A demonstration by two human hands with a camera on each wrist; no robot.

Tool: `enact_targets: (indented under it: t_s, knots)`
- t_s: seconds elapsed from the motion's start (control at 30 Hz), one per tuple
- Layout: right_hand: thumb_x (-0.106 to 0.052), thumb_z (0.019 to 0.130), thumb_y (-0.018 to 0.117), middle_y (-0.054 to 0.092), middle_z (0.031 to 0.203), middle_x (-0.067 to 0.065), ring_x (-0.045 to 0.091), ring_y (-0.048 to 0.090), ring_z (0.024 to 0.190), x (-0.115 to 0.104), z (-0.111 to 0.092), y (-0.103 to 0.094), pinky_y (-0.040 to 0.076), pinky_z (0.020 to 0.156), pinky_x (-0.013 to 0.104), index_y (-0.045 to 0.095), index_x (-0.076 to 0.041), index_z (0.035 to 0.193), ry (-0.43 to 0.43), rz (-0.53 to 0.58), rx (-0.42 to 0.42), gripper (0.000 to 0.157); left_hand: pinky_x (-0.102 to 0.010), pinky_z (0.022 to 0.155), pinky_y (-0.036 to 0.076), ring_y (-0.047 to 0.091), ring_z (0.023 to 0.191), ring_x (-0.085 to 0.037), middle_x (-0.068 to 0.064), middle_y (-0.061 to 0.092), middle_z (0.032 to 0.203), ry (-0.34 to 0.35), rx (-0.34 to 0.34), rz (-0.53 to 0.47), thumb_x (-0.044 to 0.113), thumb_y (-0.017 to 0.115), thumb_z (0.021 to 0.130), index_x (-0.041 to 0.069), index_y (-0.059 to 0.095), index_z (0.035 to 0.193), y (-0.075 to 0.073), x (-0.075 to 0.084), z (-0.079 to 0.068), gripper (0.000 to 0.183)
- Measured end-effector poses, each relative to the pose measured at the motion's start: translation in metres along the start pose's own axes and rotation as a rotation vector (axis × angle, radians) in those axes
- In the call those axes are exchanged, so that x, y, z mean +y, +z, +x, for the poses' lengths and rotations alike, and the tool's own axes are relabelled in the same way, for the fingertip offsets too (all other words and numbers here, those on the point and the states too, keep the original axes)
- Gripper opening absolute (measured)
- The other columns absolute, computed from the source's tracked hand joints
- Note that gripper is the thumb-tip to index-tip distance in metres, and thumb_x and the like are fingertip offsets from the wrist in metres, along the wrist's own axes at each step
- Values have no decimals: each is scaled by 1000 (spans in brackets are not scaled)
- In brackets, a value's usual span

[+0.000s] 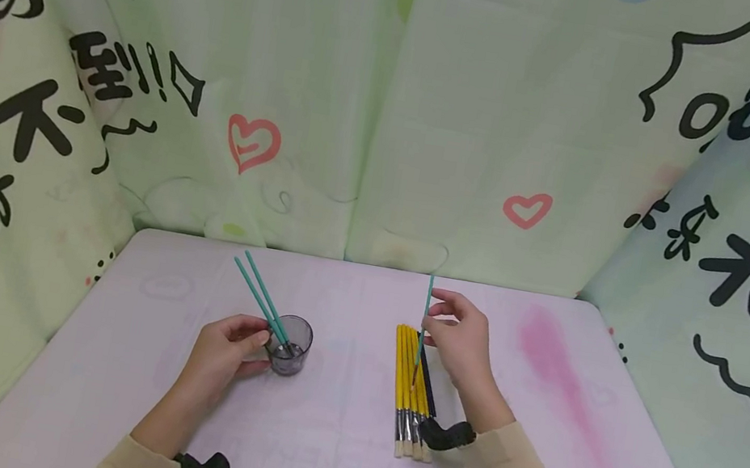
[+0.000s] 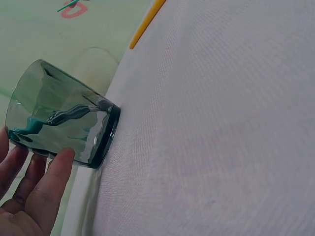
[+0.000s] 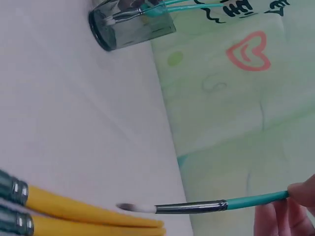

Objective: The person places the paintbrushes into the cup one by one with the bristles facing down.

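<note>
My left hand (image 1: 223, 353) grips a small tinted glass (image 1: 301, 343) by its side, thumb near the rim. Two teal-handled paintbrushes (image 1: 255, 293) lean inside it, bristles down. In the left wrist view the fingertips (image 2: 63, 162) touch the glass wall. With thumb and fingers, my right hand (image 1: 463, 346) pinches another teal paintbrush (image 3: 256, 199) near the top of its handle. Its white bristles with a dark tip point down, above the table beside a row of yellow-handled brushes (image 1: 405, 361).
The yellow brushes lie side by side, flat bristles toward me, with a dark-handled brush (image 1: 427, 381) at their right. A white cloth (image 1: 325, 455) covers the table, with a pink stain (image 1: 560, 370) at right. Printed curtains (image 1: 438, 113) enclose the back and sides.
</note>
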State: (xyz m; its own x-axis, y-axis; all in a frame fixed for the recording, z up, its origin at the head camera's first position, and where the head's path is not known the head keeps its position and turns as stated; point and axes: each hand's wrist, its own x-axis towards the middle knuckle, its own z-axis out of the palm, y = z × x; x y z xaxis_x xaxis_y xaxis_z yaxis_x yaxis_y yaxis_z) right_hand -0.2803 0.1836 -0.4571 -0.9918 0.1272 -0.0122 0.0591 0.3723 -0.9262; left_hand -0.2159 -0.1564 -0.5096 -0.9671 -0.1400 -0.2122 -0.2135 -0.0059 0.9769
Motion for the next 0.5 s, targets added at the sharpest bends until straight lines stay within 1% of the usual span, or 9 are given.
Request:
enact_targets:
  t_s: [0.03, 0.13, 0.27, 0.37, 0.5]
  knots:
    - [-6, 99, 73, 65, 110, 13, 31, 71, 92, -2, 0, 3, 69, 74, 26, 67, -15, 142, -7, 43, 2, 45, -45, 88, 70, 73, 104, -22, -19, 68, 122, 0, 0, 1, 3, 69, 103, -3, 69, 130, 0, 0, 0, 27]
    - [-4, 99, 74, 64, 110, 11, 24, 70, 88, -9, 0, 13, 68, 74, 25, 68, -14, 141, -38, 164, 4, 44, -45, 89, 70, 73, 103, -21, -18, 68, 121, 1, 4, 3, 3, 69, 103, -3, 70, 130, 0, 0, 0, 27]
    - [0, 98, 73, 63, 108, 9, 15, 69, 83, -20, -2, 29, 69, 74, 26, 68, -11, 140, -98, 285, -2, 44, -46, 89, 70, 73, 103, -21, -19, 68, 121, -2, 4, -2, 2, 69, 103, -4, 69, 130, 1, 1, 0, 27]
    - [4, 97, 73, 63, 105, 8, 14, 70, 81, -31, -4, 41, 70, 73, 29, 68, -8, 138, -155, 367, -5, 43, -45, 88, 70, 73, 102, -21, -19, 68, 121, -4, 3, -6, 2, 69, 103, -4, 69, 130, 0, 1, 0, 27]
    - [8, 95, 73, 64, 102, 5, 13, 70, 80, -45, -5, 57, 70, 72, 31, 70, -7, 135, -234, 424, -23, 43, -44, 88, 70, 72, 101, -19, -18, 68, 120, -4, 3, -11, 1, 68, 103, -5, 69, 130, 0, 1, 0, 27]
